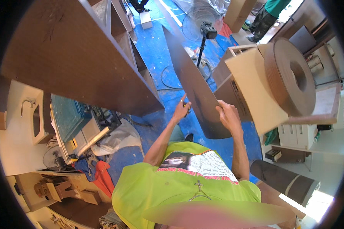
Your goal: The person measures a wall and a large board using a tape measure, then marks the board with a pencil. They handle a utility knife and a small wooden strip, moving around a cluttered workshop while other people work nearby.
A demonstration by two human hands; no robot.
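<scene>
The long brown panel [198, 89] is held above the blue floor covering [251, 147], its right edge pinched between the right hand's [229, 116] thumb and curled fingers. In the left hand [181, 110], beside the left edge, a small dark object is enclosed by bent fingers, the index finger stretched out; whether the panel is touched cannot be told. Open compartments are shown by the brown cabinet [76, 68], their contents indistinct.

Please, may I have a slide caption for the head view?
The right hand holds a long brown strip above the blue floor covering.
</scene>
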